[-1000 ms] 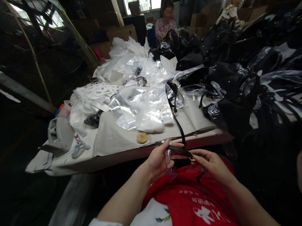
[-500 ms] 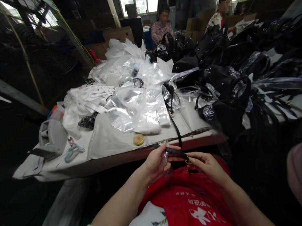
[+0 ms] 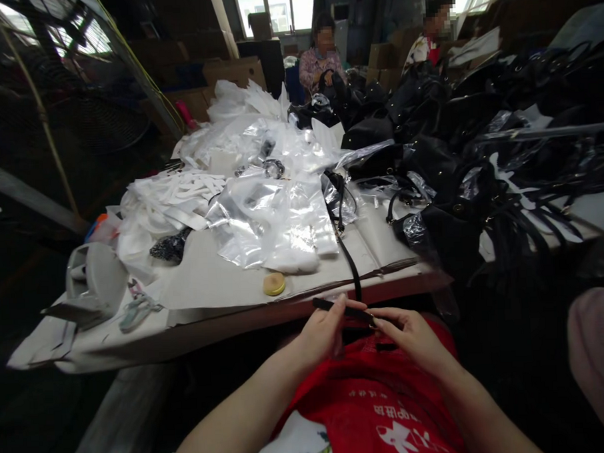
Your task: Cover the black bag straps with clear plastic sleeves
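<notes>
A narrow black strap [image 3: 356,312] is stretched between my two hands, just off the table's front edge and above the red apron [image 3: 359,397]. My left hand [image 3: 326,329] is closed around it, the thumb on top and the strap's end sticking out to the left. At the strap's right end, by a small gold-coloured metal fitting, my right hand [image 3: 404,329] pinches it between thumb and fingers. More of the black strap [image 3: 349,261] runs up over the table edge to a bundle of black straps [image 3: 337,201] on the tabletop.
Clear plastic bags [image 3: 272,221] are heaped mid-table, with white strips [image 3: 175,198] to their left. A round yellow tin [image 3: 274,284], snips [image 3: 138,310] and a tape dispenser [image 3: 94,282] lie along the front. Black handbags [image 3: 442,227] crowd the right. Two people [image 3: 321,59] work across the table.
My left hand has turned over more and its fingers have closed on the strap; the clear plastic seen there before is now mostly hidden. The view has shifted slightly.
</notes>
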`<control>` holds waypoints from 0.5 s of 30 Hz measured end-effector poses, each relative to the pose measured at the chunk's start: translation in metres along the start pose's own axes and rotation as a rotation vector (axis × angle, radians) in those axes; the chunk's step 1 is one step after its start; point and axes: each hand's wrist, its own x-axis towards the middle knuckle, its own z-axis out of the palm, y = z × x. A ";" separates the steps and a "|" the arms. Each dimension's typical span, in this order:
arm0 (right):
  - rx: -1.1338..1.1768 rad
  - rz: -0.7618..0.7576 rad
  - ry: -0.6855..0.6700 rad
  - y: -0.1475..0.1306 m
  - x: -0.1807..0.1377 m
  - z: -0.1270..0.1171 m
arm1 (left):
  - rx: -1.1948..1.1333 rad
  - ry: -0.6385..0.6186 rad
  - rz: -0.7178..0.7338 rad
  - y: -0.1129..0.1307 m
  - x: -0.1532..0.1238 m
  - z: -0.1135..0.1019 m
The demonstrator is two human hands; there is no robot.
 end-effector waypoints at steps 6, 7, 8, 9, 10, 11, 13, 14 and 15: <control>0.079 -0.040 0.060 0.000 -0.002 0.000 | -0.016 0.031 -0.021 0.010 0.005 0.003; 0.080 -0.058 0.060 -0.001 -0.003 0.000 | -0.065 0.014 -0.041 0.014 0.007 0.002; 0.076 -0.076 0.056 -0.002 -0.004 0.000 | -0.112 -0.005 -0.065 0.017 0.008 0.001; 0.069 -0.092 0.054 -0.003 -0.005 0.000 | -0.151 -0.019 -0.089 0.019 0.009 0.000; 0.061 -0.104 0.057 -0.005 -0.006 0.000 | -0.175 -0.025 -0.111 0.021 0.010 -0.001; 0.053 -0.111 0.064 -0.006 -0.007 0.000 | -0.189 -0.027 -0.129 0.022 0.010 -0.001; 0.037 -0.115 0.080 -0.008 -0.007 0.000 | -0.205 -0.022 -0.145 0.021 0.010 -0.001; 0.029 -0.113 0.086 -0.009 -0.006 0.001 | -0.211 -0.018 -0.143 0.021 0.011 -0.001; 0.022 -0.110 0.089 -0.009 -0.006 0.001 | -0.216 -0.015 -0.137 0.020 0.011 -0.002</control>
